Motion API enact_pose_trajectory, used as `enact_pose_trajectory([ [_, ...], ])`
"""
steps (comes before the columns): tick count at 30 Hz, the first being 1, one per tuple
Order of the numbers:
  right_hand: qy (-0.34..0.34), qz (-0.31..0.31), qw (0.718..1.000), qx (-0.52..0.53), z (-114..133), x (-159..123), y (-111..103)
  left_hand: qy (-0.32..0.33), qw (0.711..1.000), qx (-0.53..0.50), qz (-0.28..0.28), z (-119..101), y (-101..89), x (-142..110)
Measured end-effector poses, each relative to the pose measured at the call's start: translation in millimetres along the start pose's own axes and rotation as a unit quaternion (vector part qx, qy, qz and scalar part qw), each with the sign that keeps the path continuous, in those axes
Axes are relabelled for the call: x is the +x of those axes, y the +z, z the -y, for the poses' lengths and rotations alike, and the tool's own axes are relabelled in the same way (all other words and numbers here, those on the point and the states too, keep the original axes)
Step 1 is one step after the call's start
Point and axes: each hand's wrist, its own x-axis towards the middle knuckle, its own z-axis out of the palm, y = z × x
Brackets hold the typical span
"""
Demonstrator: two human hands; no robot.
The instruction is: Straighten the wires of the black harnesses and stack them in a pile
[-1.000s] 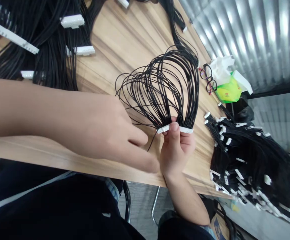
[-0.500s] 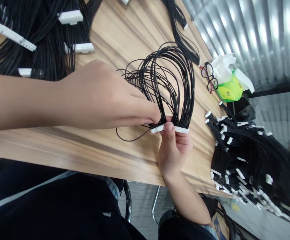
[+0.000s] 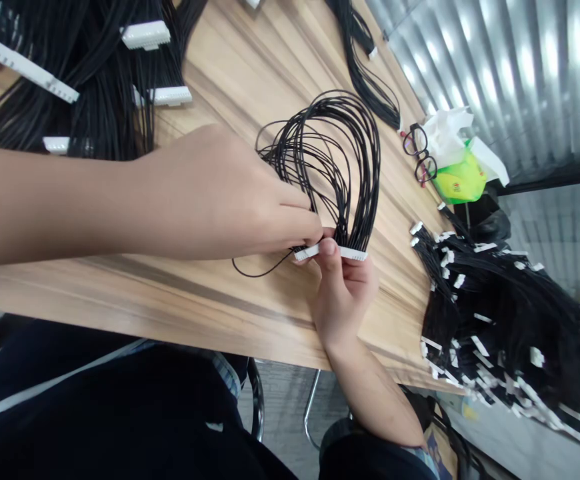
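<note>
A white connector (image 3: 353, 253) with many black wires (image 3: 365, 147) looping up and back from it is held just above the wooden table. My right hand (image 3: 343, 300) grips this connector, thumb on the near face and fingers behind. At the connector's left end, my left hand (image 3: 250, 207) is closed, its fingertips pinched on black wire close to where the wires enter. Those fingertips are partly hidden behind the hand's own back. One loose black wire (image 3: 255, 274) curves out below my left hand over the table.
Black wire bundles with white connectors (image 3: 147, 35) lie at the upper left. Another wire bundle (image 3: 365, 80) rests at the back edge. Glasses (image 3: 420, 155) and a green packet (image 3: 463, 179) sit by the corrugated wall. A large heap of wired connectors (image 3: 510, 327) covers the right side.
Both hands and the connector have shifted slightly, the connector moving a little left and up. The wire loops have moved left with it. Both grips look the same.
</note>
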Motion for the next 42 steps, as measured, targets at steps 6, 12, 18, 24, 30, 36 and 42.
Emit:
enact_pose_trajectory([
  [6,0.011,0.035,0.999,-0.025,3,1,2,0.053,0.998,-0.013,0.037,4,6.8,8],
  [12,0.029,0.057,0.998,-0.029,6,0,-1,0.024,0.997,0.007,0.076,-4,-1.0,9],
  [18,0.062,0.024,0.997,0.025,2,5,-6,0.192,0.978,-0.012,-0.079,-17,-21.7,-2],
  [24,0.081,0.008,0.996,0.041,2,9,-7,0.29,0.951,-0.104,-0.012,-27,-15.7,-10],
  [30,0.063,-0.004,0.998,0.008,1,6,-10,0.083,0.994,-0.067,-0.007,-15,-12.3,-6],
  [36,0.032,-0.002,0.999,0.029,4,-1,-6,0.073,0.995,0.063,-0.036,-4,-10.2,-3],
  [42,0.047,-0.007,0.999,-0.003,5,-4,-5,0.11,0.991,0.056,-0.043,1,-6.6,-2],
])
